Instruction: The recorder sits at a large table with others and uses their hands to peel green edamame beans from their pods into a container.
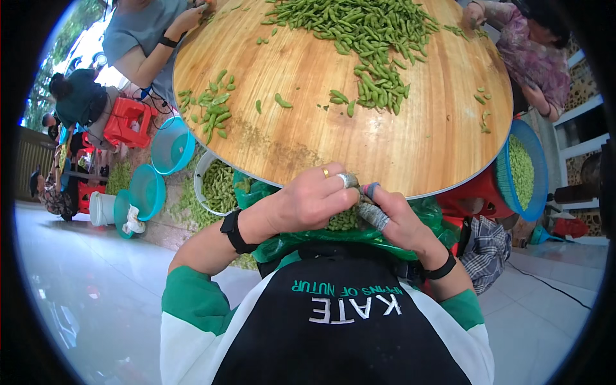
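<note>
Close together at the near edge of a round wooden table (298,127) are my left hand (315,197) and my right hand (402,219). Their fingertips meet, with cloth wraps on several fingers. Whatever lies between those fingertips is hidden. Directly beneath them, shelled green beans (342,222) rest in a green plastic bag (301,240) over my lap. A large heap of green soybean pods (365,29) covers the far part of the tabletop, and a narrower trail of pods (380,89) reaches toward me.
People sit at the table's far left (144,48) and far right (534,62). A white tub of pods (196,183) stands low at left, near turquoise basins (173,147). At right, a blue basket (505,166) holds shelled beans. Smaller pods (214,113) lie on the table's left side.
</note>
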Demonstrator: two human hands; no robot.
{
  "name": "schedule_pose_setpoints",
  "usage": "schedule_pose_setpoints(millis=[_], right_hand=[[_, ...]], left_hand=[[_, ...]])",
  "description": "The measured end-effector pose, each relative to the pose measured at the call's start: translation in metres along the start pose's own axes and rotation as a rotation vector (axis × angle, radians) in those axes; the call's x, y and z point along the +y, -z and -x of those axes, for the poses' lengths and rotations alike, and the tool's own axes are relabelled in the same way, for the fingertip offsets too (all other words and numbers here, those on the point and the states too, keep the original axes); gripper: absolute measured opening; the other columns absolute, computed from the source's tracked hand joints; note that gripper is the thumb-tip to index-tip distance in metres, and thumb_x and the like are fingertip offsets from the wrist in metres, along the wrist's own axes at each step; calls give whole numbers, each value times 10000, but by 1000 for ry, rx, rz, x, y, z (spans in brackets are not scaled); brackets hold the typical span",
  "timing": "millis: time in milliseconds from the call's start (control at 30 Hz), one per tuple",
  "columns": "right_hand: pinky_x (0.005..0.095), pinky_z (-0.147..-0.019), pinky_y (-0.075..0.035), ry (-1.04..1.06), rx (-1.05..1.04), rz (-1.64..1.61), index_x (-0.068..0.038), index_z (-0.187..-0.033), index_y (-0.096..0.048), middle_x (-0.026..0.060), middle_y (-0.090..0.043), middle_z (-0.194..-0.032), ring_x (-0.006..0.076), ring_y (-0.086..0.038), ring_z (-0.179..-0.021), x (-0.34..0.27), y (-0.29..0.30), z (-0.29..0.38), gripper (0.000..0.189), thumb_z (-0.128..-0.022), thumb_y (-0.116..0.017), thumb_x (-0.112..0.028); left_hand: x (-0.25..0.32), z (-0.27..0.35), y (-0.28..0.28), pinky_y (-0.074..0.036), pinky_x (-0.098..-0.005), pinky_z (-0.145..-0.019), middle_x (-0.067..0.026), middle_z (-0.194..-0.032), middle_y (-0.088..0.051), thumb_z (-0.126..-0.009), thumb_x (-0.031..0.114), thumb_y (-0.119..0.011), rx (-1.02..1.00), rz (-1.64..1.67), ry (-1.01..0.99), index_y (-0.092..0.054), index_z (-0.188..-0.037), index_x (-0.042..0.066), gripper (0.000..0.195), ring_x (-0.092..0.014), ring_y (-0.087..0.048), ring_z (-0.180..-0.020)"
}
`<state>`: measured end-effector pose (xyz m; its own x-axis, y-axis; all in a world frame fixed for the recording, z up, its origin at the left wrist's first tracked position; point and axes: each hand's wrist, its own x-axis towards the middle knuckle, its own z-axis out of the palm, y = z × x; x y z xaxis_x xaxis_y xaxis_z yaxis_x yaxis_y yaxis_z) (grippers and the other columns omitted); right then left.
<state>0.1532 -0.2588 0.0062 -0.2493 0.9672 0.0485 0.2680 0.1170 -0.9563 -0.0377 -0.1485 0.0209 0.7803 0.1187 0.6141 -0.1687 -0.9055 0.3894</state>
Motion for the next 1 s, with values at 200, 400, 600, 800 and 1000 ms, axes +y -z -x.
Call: schedule_pose_setpoints(millis=[200,400,600,800,1000], right_hand=[[230,-442,-322,-341,-70,-540,-28,-1083,-542,1,-513,-672,72,-417,-492,-13,9,-7,206,-954,-510,-186],[200,-369,-241,-403,-96,-1081,-63,-1100,-573,-8,-447,-617,50,-321,-439,-8,7,-11,215,-979,-457,-198],[207,-334,-221,-320,-177,-1346,-61,-1114,-581,-3,-435,-615,46,-273,-401,3,10,-11,255,-984,-418,-209],[197,-336,-214,-455,-191,-1210,-75,-1052,-590,-13,-434,-595,41,-275,-402,-3,21,-4,251,-982,-428,-254],[197,-341,-227,-506,-217,-1180,-64,-945,-588,-7,-456,-637,42,-310,-423,-20,43,-7,179,-944,-444,-170]], left_hand=[[-2,-3,1,-535,-416,-592,-231,-873,-621,-627,-28,-635,133,-137,-191,-510,-844,-43,251,-367,-625,-765],[-3,-8,5,-542,-394,-581,-226,-847,-611,-541,31,-629,202,-209,-275,-518,-817,-37,305,-347,-630,-753],[-1,-18,11,-551,-375,-594,-219,-853,-613,-613,21,-647,224,-224,-314,-529,-841,-32,262,-346,-638,-753],[-3,-19,8,-546,-378,-593,-220,-882,-620,-637,-20,-653,119,-159,-228,-582,-879,-59,256,-351,-638,-745],[10,-27,1,-523,-388,-714,-222,-970,-623,-616,-129,-626,75,-140,38,-612,-983,-54,375,-361,-625,-845]])
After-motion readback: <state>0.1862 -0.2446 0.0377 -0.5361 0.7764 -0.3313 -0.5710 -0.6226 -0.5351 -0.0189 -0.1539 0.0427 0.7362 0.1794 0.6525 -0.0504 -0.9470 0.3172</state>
